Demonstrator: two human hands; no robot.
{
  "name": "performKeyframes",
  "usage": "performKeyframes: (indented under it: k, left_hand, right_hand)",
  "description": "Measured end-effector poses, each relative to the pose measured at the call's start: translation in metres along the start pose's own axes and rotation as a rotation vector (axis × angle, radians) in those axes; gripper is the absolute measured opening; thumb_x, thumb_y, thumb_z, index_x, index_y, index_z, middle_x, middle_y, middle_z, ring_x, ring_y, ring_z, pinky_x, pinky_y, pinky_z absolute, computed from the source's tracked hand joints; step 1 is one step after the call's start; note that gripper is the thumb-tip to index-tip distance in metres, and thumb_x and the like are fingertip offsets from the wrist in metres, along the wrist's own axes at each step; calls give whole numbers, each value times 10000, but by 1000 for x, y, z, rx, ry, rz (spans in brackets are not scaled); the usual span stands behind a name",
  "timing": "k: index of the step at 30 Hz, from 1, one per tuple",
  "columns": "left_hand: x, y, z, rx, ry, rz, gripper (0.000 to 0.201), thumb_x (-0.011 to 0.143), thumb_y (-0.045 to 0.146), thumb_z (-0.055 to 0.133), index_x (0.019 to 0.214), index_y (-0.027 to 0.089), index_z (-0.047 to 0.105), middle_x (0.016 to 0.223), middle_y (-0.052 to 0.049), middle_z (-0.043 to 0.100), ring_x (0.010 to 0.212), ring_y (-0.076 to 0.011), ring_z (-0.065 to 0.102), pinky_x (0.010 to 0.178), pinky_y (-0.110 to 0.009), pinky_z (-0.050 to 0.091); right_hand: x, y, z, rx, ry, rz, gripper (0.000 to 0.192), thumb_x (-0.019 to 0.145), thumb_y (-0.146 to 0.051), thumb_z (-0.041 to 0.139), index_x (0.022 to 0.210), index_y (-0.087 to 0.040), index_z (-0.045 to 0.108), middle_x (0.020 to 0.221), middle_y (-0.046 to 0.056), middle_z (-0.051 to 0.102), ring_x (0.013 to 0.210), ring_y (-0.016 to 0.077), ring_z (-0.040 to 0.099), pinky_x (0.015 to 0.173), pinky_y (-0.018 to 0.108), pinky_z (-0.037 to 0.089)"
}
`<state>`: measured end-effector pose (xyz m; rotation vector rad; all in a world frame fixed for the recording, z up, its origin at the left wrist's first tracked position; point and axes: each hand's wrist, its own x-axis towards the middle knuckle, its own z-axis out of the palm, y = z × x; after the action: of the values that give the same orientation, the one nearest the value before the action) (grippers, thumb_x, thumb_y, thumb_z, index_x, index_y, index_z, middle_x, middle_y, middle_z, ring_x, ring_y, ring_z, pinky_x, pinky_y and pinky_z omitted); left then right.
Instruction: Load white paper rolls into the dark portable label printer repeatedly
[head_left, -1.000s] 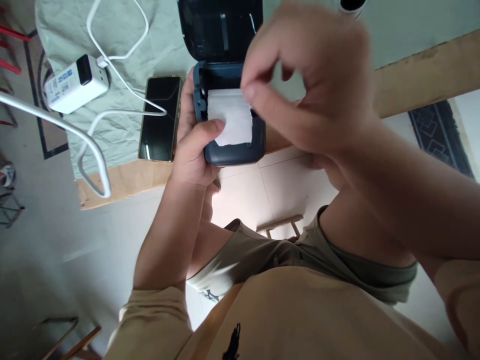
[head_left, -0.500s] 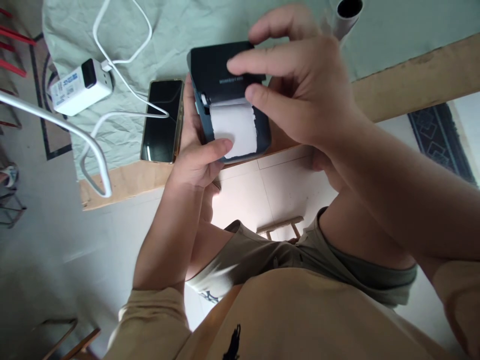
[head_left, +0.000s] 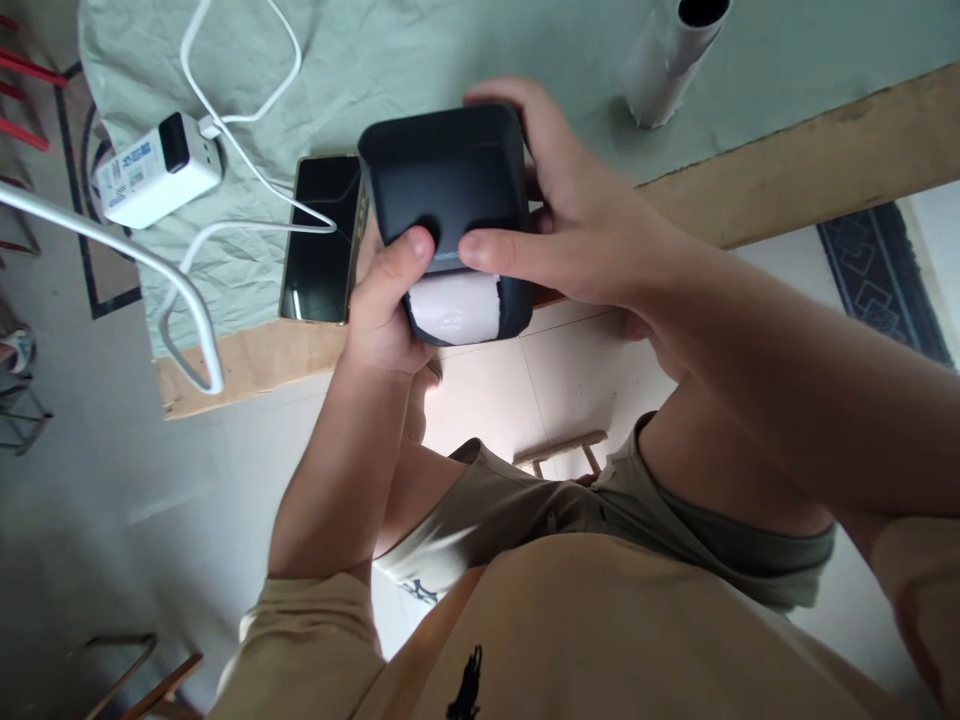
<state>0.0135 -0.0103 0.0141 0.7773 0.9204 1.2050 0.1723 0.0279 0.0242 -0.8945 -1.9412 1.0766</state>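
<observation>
Two hands hold one small dark box, a little printer (head_left: pixel 450 190). The left hand (head_left: pixel 386 310) wraps around its left side, with the thumb pressed on top of the lid. The right hand (head_left: pixel 592 235) wraps around the right side, with the thumb on the lid too and the fingers curled behind the far edge. Both hands are closed tight on the printer. The two thumb tips are near each other but do not touch.

The printer is up in the air, just over the near edge of the table (head_left: pixel 825 160). Its lid is down. One strip of white paper (head_left: pixel 456 308) sticks out from under the lid at the near end. The roll inside cannot be seen.

Just to the left of the printer lies one phone (head_left: pixel 319 245), flat, with a dark screen. It rests on a pale green cloth (head_left: pixel 420 50) that covers much of the table.

Farther left on the cloth sits one white charger block (head_left: pixel 154 170). One white cable (head_left: pixel 240 120) is plugged into it and loops over the cloth near the phone. One thicker white cord (head_left: pixel 150 270) bends over the table's left edge.

At the far right of the cloth stands one grey tube (head_left: pixel 667 60), open at the top. What is in it cannot be seen.
</observation>
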Motion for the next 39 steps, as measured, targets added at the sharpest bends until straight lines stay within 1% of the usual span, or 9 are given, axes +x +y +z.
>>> performKeyframes:
  k: [3,7,12,17,22,25,30,36,39]
  left_hand:
    - [1,-3,-4,61,-49,177,386,754,406,637,1092,229,577,916,-27,664,1266,-301,460,1018,-387,419]
    - [4,-5,-7,29,-75,181,370,774,379,614,1102,210,585,893,-35,670,1208,-302,515,987,-386,427]
    - [6,-7,-6,-22,-128,213,275,785,316,609,1043,221,607,897,-19,674,1155,-284,558,984,-381,430]
    - [7,-5,-5,-81,-119,167,246,805,324,569,1026,219,597,938,-33,680,1284,-284,455,1067,-395,373]
    - [9,4,-1,-146,-53,69,334,817,394,411,1037,201,573,1103,-57,653,1406,-270,249,1124,-441,305]
    - [13,6,-1,-99,-51,78,253,814,303,345,907,216,564,1036,-49,664,1395,-239,280,1123,-434,308]
    - [15,2,-5,-98,-54,83,149,781,260,398,779,228,543,945,-45,665,1362,-253,344,1111,-430,322]
    - [15,1,-6,-58,47,92,79,736,263,455,694,253,521,947,-43,660,1357,-260,358,1098,-437,356]
    - [13,3,-7,-47,39,49,91,738,284,469,678,255,532,1002,-45,654,1365,-264,344,1091,-436,378]
  right_hand:
    - [-1,-1,1,70,-22,58,620,731,-371,637,1245,-203,335,1190,41,513,969,115,553,744,206,502]
    - [-3,-4,3,240,-38,127,674,755,-352,618,1308,-173,277,1242,57,473,978,109,534,643,178,500]
    - [0,4,4,276,-42,36,656,739,-337,643,1268,-155,300,1214,43,446,970,71,493,688,140,475]
    - [0,3,5,253,-13,36,686,751,-329,636,1297,-117,281,1188,44,454,958,56,480,753,139,473]
    - [-3,-8,7,212,117,217,604,807,-365,551,1325,-154,323,1103,19,522,988,68,506,914,200,482]
    - [-2,-7,8,199,198,257,512,833,-362,482,1304,-195,372,1043,-8,528,1004,69,506,953,230,479]
    - [0,-4,8,219,143,237,511,830,-336,460,1314,-188,389,857,-27,527,931,78,535,955,300,498]
    - [-2,-4,6,244,127,170,601,833,-286,466,1387,-123,300,1081,9,573,1169,115,484,1055,322,453]
    - [-3,-2,7,249,65,89,701,808,-238,486,1417,-60,187,1303,38,476,1248,104,430,1077,267,438]
